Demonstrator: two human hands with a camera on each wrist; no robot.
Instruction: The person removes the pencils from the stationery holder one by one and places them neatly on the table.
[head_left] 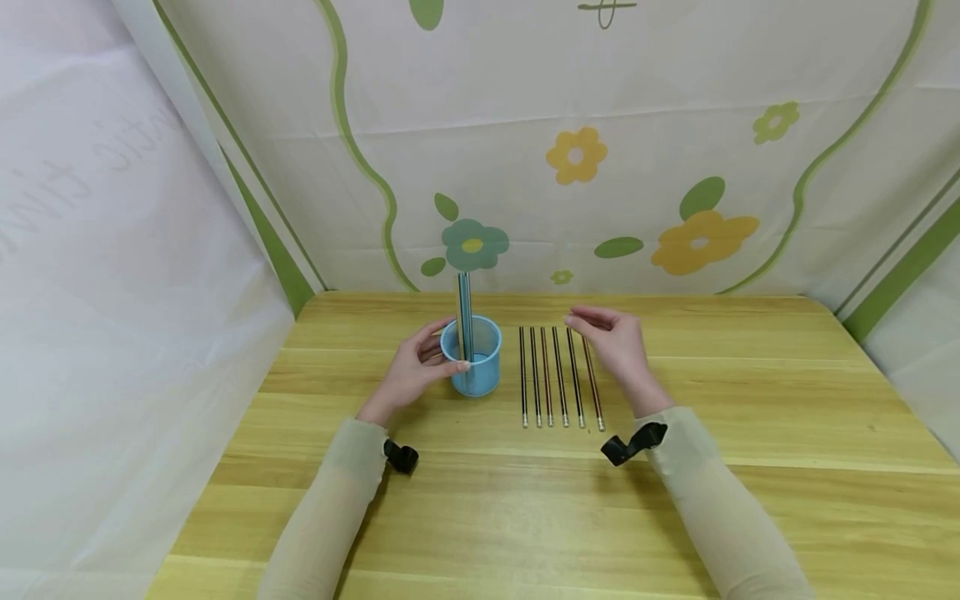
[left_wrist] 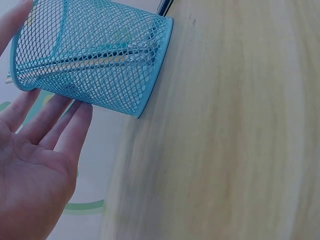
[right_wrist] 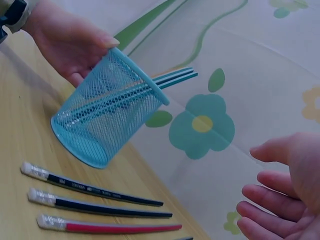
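A light-blue mesh pencil cup (head_left: 484, 377) stands upright on the table. My left hand (head_left: 411, 368) holds it from the left, thumb at the near rim and fingers round the far side. Inside, a few pencils (head_left: 465, 302) lean together and rise above the rim. To the right of the cup lies a row of several pencils (head_left: 547, 375), mostly black with some red ones, their white eraser ends toward me. Above the far end of the rightmost pencils hovers my right hand (head_left: 617, 343). Its loosely bent fingers hold nothing, as the right wrist view shows.
The wooden table (head_left: 480, 517) reaches back to a white cloth wall (head_left: 510, 183) printed with flowers and leaves. Another white cloth (head_left: 112, 292) hangs on the left. Each wrist bears a black strap-on camera (head_left: 633, 443).
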